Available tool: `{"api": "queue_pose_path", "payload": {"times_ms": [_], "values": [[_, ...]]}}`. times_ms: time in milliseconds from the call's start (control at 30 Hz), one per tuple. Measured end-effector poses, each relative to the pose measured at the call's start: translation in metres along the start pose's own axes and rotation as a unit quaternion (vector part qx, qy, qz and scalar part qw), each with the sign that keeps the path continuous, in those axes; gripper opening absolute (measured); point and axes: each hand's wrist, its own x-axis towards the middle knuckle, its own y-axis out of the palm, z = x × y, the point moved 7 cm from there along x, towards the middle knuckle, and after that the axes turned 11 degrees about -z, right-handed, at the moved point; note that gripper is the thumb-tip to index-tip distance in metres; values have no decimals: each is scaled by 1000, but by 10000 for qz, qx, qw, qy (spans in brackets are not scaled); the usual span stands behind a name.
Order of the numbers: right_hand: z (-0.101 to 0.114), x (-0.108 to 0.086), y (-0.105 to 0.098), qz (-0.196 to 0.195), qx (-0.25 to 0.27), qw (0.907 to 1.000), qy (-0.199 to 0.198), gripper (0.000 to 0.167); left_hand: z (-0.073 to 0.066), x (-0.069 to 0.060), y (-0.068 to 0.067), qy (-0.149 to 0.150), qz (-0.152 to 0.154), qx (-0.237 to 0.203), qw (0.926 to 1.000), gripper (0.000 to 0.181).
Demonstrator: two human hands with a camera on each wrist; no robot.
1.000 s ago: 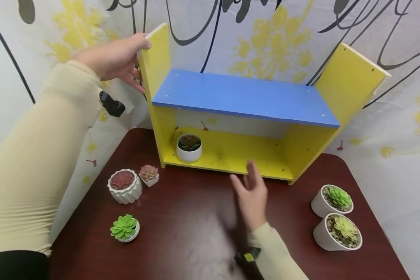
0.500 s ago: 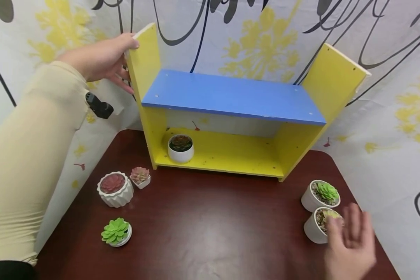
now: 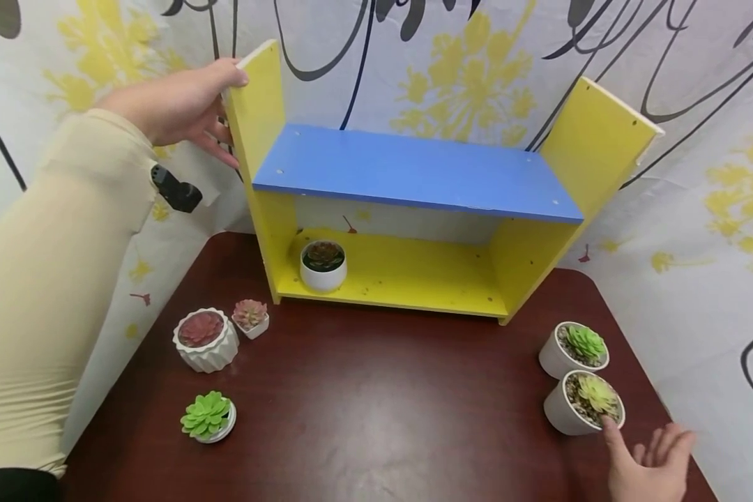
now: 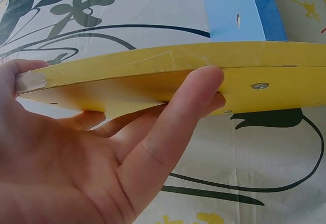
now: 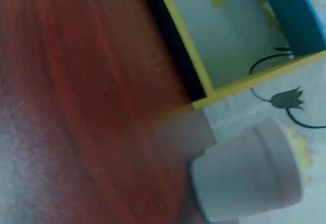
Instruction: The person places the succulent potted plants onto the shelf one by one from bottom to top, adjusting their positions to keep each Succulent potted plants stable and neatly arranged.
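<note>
My left hand (image 3: 182, 104) grips the top of the left side panel (image 3: 260, 104) of a yellow and blue shelf unit (image 3: 414, 174). In the left wrist view its fingers lie along the panel's outer face, with the thumb over the end. At the lower right, my right hand (image 3: 649, 470) is spread, fingers apart, beside a white pot with a yellow-green succulent (image 3: 580, 408). Its thumb overlaps the pot's near rim; contact is unclear. Just behind stands a white pot with a green succulent (image 3: 567, 359). The right wrist view has a white pot (image 5: 244, 175) but no hand.
A round white pot with a dark succulent (image 3: 323, 275) sits on the left of the yellow bottom board (image 3: 414, 279). Left on the dark red table (image 3: 383, 418) are a fluted pot (image 3: 210, 352), a small pink succulent (image 3: 251, 317) and a bright green one (image 3: 206, 415).
My right hand has moved from the middle of the table, in front of the shelf unit, to the front right pot. The left hand keeps its grip. The head view has shifted slightly.
</note>
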Motion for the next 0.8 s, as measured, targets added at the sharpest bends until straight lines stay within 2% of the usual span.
{"api": "queue_pose_path", "payload": {"times_ms": [200,300,400,500,800], "values": [[-23,5,19,579,-647,9959,238,115,-1,0,3,152,33,126,9998,52],[-26,6,26,753,-913,9929,115,107,-1,-1,1,161,0,110,9998,52],[-27,6,28,700,-866,9938,-32,95,0,0,1,138,12,66,9999,52],[-28,5,28,581,-574,9966,-54,87,-1,0,2,163,54,78,9998,52],[-30,2,32,463,-97,9986,243,88,-1,0,1,160,-26,139,9998,51]]}}
